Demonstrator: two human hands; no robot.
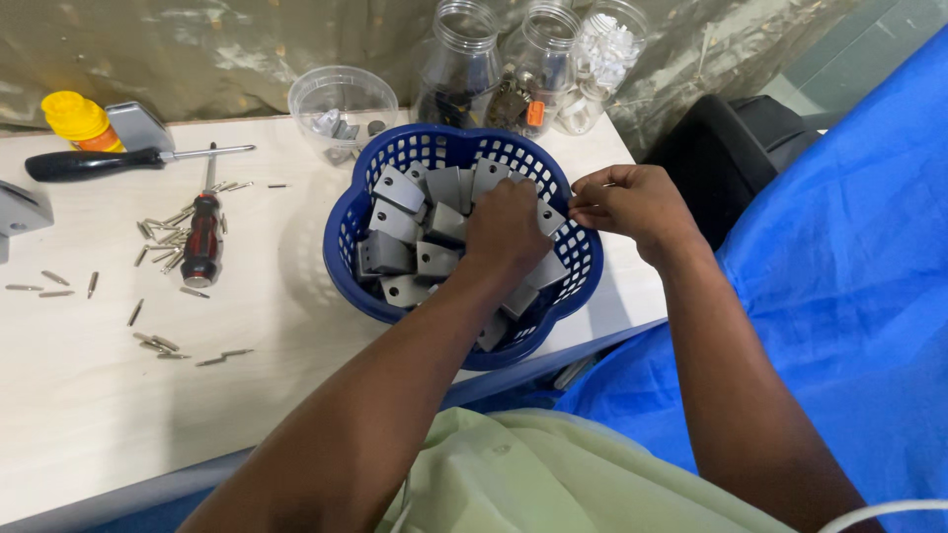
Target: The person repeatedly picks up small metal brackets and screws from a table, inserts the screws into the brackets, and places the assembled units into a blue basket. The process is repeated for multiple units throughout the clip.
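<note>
1. Two hands are at work over the blue plastic basket [348,229], a scalloped, flower-shaped tub with a lattice of square holes in its wall; it sits at the right end of the pale tabletop [89,415], hard against the near edge, with part of its rim overhanging.
2. Your left hand [506,225] is plunged into the basket, fingers curled down among the grey metal brackets [395,222]; whether it has closed on one you cannot tell, as the fingertips are buried.
3. Those brackets are flat, matte-grey plates bent at an angle, with clipped corners and a small round hole in each; they lie heaped and overlapping, filling the basket.
4. Your right hand [632,202] hovers at the basket's right rim, fingertips pinched together; anything held between them is too small to make out.
5. Just beyond the basket, near the far edge, stands a clear round plastic tub [341,104] holding a few small metal pieces, and to its right three clear plastic jars [533,64] with small parts inside.
6. Left of the basket lies a red-and-black-handled screwdriver [202,237] amid scattered small metal screws [163,235], which trail towards the left edge.
7. Farther back, a black-handled screwdriver [94,163] lies along the far edge beside a yellow-capped bottle [77,118].
</note>
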